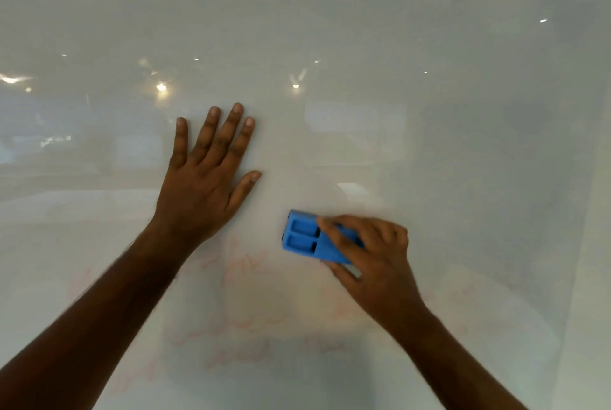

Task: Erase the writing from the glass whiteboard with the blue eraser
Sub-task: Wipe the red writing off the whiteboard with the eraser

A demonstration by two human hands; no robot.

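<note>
Glass whiteboard [363, 29]: fills nearly the whole view; pale, glossy, with small bright light reflections across its upper half.
Writing [244, 323]: faint red-pink marks in the lower half – smeared and illegible, spread below and between the 2 forearms.
Blue eraser [305, 237]: pressed against the board right of centre, just above the topmost marks; its back shows 2 rectangular recesses side by side, long axis tilted down to the right.
Right hand [373, 254]: closed around the eraser's right end, fingers over the upper edge and thumb along the lower edge – left end uncovered.
Left hand [205, 178]: laid flat on the glass, fingers spread and pointing up, holding nothing; up and to the left of the eraser, apart from it.
</note>
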